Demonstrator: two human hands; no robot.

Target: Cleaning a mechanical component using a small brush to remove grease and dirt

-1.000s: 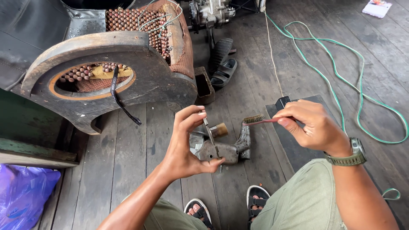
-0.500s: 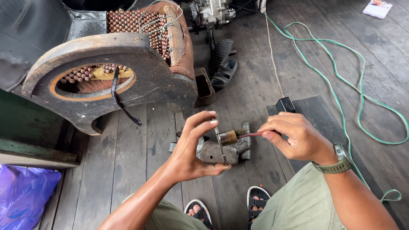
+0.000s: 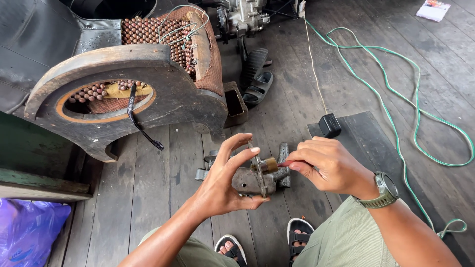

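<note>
1. Nearest, the left hand [image 3: 222, 183] cups a grey metal part [image 3: 247, 180] from the side and below, thumb under it and fingers [image 3: 237, 143] arched over the top; the hold is loose rather than clamped, so a firm push could, I judge, twist the part in the palm or drop it onto the sandalled feet [image 3: 299, 232] directly underneath.
2. The right hand [image 3: 329, 165] is closed in a pinch on a thin red-handled brush [image 3: 284, 162]; its brass-coloured end [image 3: 269, 164] touches the part's upper right edge; pushed at a slant, it could skid off the metal and jab the left fingertips, which sit just beside the contact point.
3. So the part lies between the two hands, held in the left, touched by the tool in the right, above the wooden floor [image 3: 163, 188].
4. Just beyond, a small black box [image 3: 330, 125] on a dark mat [image 3: 366, 143] trails a pale cord; a green cable [image 3: 415, 109] loops near the right elbow, and a wide arm swing could snag it.
5. Farthest, a curved wooden frame with beaded padding [image 3: 148, 64] stands well apart.
</note>
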